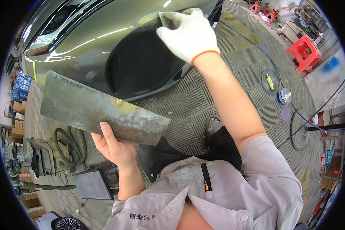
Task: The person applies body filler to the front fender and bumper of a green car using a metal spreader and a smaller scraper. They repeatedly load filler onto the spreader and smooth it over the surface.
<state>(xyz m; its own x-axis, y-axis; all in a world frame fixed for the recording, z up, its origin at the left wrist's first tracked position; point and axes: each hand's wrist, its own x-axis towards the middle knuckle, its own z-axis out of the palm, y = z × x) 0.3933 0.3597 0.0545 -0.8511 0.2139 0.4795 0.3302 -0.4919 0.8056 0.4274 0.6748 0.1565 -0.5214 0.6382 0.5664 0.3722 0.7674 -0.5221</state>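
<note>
Pose: through the head view I have the right arm reaching well forward, elbow only slightly bent. The gloved right hand (pixel 188 32) is over the olive bumper (pixel 90 42), fingers curled and thumb opposed, pinching a grey spreader (pixel 165 19). The glove hides part of that tool; I cannot tell how hard it is pressed. The left elbow is bent more; the bare left hand (pixel 117 147) has its thumb on top of a metal plate (pixel 80 101) and its fingers underneath, closed on the lower long edge.

Count: 2 hands, 1 white glove (pixel 201 43) with an orange cuff, 1 spreader, 1 plate, 1 yellowish filler smear (pixel 122 106) on the plate, 1 black insert (pixel 142 61) in the bumper, 1 red stool (pixel 305 53).

Position: the plate extends to both sides of the left thumb, slanting down toward the right, well apart from the right hand. The smear lies along its upper long edge. I note the spreader above the insert, at a pale filler patch (pixel 147 20). The stool stands far right of both hands.
</note>
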